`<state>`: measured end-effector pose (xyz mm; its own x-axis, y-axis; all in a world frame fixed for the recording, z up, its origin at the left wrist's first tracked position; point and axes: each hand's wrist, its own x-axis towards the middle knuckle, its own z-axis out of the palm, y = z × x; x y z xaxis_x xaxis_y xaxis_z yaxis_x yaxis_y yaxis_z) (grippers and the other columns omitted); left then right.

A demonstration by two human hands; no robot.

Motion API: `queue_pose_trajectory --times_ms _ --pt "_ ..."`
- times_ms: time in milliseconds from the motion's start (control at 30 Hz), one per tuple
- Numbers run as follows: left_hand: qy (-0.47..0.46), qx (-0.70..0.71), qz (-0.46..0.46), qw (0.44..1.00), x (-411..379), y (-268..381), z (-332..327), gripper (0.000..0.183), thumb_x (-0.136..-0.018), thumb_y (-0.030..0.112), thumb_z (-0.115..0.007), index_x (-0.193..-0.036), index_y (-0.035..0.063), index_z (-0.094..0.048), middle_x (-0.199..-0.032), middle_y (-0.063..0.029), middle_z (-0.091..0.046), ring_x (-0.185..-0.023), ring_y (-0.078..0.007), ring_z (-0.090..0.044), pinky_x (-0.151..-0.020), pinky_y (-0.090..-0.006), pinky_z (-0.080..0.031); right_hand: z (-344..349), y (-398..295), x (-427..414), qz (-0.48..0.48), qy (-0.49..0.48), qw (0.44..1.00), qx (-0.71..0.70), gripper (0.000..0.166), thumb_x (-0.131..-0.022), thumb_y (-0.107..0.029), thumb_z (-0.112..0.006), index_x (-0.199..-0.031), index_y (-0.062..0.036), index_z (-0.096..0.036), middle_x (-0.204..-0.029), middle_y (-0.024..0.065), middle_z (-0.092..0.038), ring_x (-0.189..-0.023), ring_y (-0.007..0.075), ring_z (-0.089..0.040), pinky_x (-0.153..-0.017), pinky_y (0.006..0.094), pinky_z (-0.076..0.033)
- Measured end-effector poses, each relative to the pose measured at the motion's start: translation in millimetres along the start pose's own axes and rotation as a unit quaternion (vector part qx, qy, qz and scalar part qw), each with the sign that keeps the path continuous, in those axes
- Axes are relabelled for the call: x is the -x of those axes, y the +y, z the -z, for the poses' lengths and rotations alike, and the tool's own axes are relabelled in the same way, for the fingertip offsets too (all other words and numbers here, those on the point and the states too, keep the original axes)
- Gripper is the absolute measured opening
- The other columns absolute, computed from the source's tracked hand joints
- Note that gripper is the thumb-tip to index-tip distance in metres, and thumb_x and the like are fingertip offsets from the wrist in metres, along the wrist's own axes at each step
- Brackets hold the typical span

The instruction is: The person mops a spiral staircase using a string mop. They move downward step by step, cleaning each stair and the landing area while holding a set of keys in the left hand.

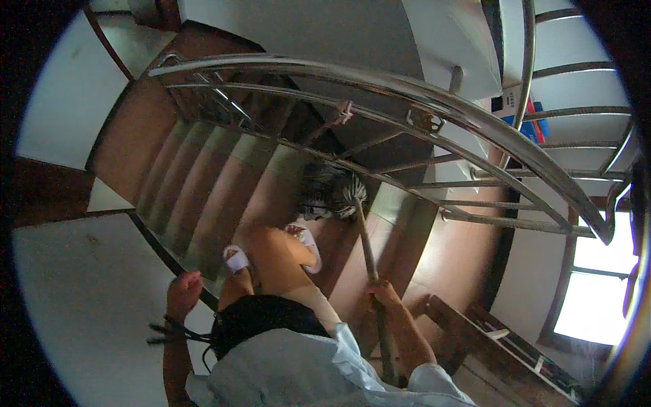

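My right hand (385, 294) grips the wooden handle of a mop (368, 244), which slants down across the stairs (239, 178). The mop's grey-white strands (354, 196) are bunched at its far end, near the railing's foot. Beside them is a dark, blurred patch (318, 191) that I cannot make out. My left hand (185, 289) is curled near the white wall at the left, with nothing seen in it. Black cords (178, 333) cross at that wrist and run to my waist. My feet, in light slippers (236, 258), stand on the steps.
A shiny metal railing (356, 74) curves along the far side of the stairs, with a pink cloth strip (345, 112) tied on it. Blue and red boxes (534, 124) show behind the upper bars. A bright window (592, 285) and a wooden frame (488, 336) are at the right.
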<state>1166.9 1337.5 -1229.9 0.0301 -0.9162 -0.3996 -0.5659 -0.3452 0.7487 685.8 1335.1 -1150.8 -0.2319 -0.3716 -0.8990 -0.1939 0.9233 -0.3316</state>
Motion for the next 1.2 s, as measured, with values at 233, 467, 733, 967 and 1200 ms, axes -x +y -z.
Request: queue_pose_trajectory --times_ms 233,467,733,967,1200 --pt "-0.013 -0.085 0.007 0.996 10 3 70 0.03 -0.07 0.024 -0.048 -0.089 0.0006 -0.052 -0.085 -0.0158 -0.054 -0.076 -0.0266 -0.053 -0.065 -0.0325 -0.042 -27 0 -2 -0.043 0.008 0.996 -0.083 0.013 -0.066 -0.01 -0.049 -0.058 -0.0001 -0.046 -0.048 0.0095 -0.044 -0.037 0.019 -0.044 -0.033 0.0312 -0.037" --pt "-0.363 -0.321 0.117 0.867 -22 13 77 0.036 -0.081 0.028 -0.033 -0.112 0.0079 -0.034 -0.117 -0.0061 -0.029 -0.103 -0.0162 -0.034 -0.087 -0.0307 -0.028 -42 -2 -3 -0.017 0.008 0.987 -0.163 0.013 -0.063 -0.007 -0.051 -0.054 -0.002 -0.043 -0.048 0.0082 -0.045 -0.036 0.0159 -0.044 -0.03 0.0288 -0.035" --pt "-0.275 -0.012 0.079 0.958 -79 -51 71 0.05 -0.075 0.034 -0.045 -0.114 0.0057 -0.032 -0.113 -0.0135 -0.035 -0.095 -0.0183 -0.043 -0.075 -0.0319 -0.038 -31 -21 -4 -0.018 0.004 0.993 -0.119 0.014 -0.065 -0.011 -0.051 -0.06 -0.0012 -0.043 -0.048 0.0058 -0.042 -0.036 0.0135 -0.042 -0.031 0.0256 -0.035" --pt "-0.261 -0.07 0.053 0.961 -144 68 39 0.049 -0.072 0.038 -0.048 -0.106 0.0025 -0.041 -0.103 -0.0138 -0.045 -0.091 -0.0229 -0.045 -0.075 -0.0362 -0.038 -12 -31 -16 -0.056 -0.032 0.94 -0.335 0.013 -0.068 -0.011 -0.044 -0.066 0.0012 -0.048 -0.053 0.011 -0.046 -0.038 0.0175 -0.045 -0.035 0.0291 -0.038" --pt "-0.279 -0.097 -0.047 0.954 -183 157 33 0.029 -0.075 0.023 -0.046 -0.096 0.002 -0.047 -0.089 -0.0093 -0.049 -0.082 -0.0199 -0.047 -0.072 -0.0321 -0.039 -5 -29 -33 -0.064 -0.046 0.869 -0.489 0.009 -0.069 -0.007 -0.043 -0.073 0.0 -0.04 -0.049 0.0069 -0.04 -0.036 0.0149 -0.04 -0.032 0.0284 -0.037"
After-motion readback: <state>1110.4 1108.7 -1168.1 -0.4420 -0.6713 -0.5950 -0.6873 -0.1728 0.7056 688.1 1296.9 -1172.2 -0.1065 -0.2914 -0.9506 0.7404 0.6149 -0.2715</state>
